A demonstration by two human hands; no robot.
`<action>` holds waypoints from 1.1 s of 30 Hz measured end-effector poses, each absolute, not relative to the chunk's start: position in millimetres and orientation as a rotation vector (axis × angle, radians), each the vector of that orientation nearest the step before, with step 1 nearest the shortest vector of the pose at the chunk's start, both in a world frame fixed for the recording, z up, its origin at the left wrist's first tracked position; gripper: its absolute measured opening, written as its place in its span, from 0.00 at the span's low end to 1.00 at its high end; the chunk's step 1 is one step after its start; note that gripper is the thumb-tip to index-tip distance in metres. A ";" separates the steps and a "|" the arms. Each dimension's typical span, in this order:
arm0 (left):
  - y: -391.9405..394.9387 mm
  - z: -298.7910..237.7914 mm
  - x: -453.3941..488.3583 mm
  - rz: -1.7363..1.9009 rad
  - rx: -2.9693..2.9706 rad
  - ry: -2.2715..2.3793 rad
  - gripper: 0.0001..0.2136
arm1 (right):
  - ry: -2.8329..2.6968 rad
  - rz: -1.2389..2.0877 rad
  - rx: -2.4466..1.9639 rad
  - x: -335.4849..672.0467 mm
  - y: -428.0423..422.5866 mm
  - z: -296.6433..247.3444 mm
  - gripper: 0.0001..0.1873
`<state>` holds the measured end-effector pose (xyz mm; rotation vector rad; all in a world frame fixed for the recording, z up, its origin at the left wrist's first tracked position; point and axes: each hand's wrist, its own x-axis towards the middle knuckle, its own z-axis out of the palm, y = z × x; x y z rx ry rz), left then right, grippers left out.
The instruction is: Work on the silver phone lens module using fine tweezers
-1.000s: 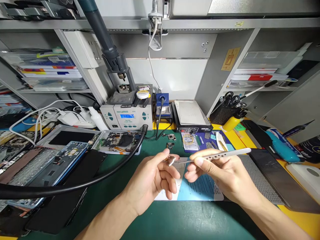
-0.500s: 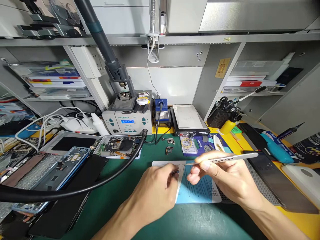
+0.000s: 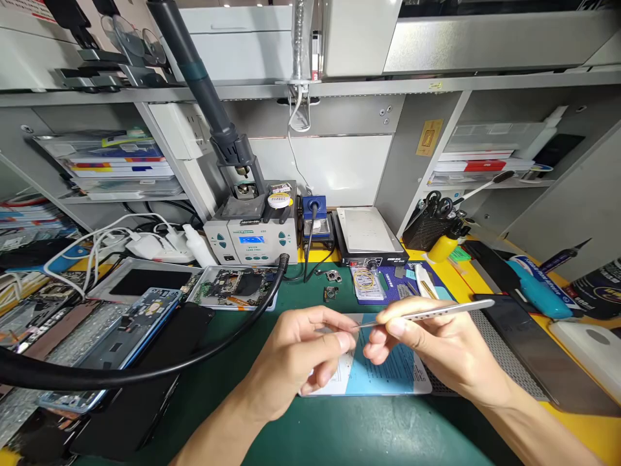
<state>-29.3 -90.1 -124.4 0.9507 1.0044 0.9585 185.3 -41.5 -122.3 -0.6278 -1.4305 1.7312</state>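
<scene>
My right hand is closed round slim silver tweezers whose tips point left, just above a blue and white sheet on the green mat. My left hand hovers beside the tips, its thumb and forefinger curled into a loose pinch almost touching them. Whatever sits between those fingers is too small to make out.
A hot-air station stands at the back; its black hose sweeps across the left. A tray with a circuit board, a blue phone frame, a hot plate, small parts and a mesh tool holder surround the hands.
My left hand dropped to the sheet, then rose again toward the tweezer tips. The small metal part seen in its fingers a second ago no longer shows. The view tilted up slightly.
</scene>
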 end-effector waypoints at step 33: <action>-73.8 -142.2 -28.6 1.130 0.762 0.956 0.09 | -1.469 1.627 -0.726 201.0 -1.8 -153.5 0.13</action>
